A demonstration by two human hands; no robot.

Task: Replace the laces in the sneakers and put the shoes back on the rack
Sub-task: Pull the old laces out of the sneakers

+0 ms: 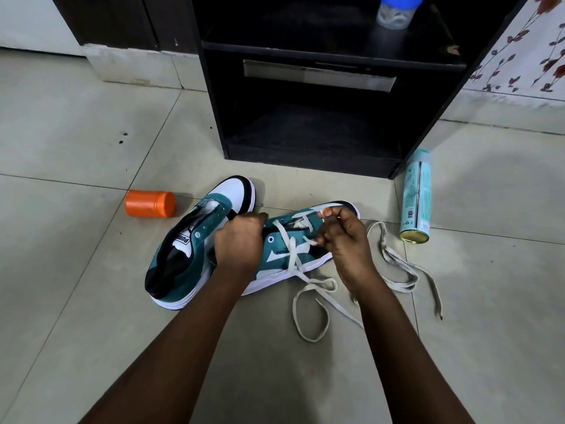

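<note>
Two teal, white and black sneakers lie on the tiled floor. The left sneaker (189, 246) has bare eyelets and no lace. The right sneaker (293, 249) lies tipped on its side with a cream lace (290, 249) partly threaded through it. My left hand (238, 243) grips the right sneaker's upper at the tongue. My right hand (342, 240) pinches the lace over the eyelets. The lace's free ends loop on the floor in front. A second loose cream lace (406, 270) lies to the right.
A black shoe rack (321, 123) with open shelves stands just behind the shoes; a clear jar with a blue lid (396, 10) sits on its upper shelf. An orange container (149, 204) lies at left, a pale teal spray can (417, 197) at right.
</note>
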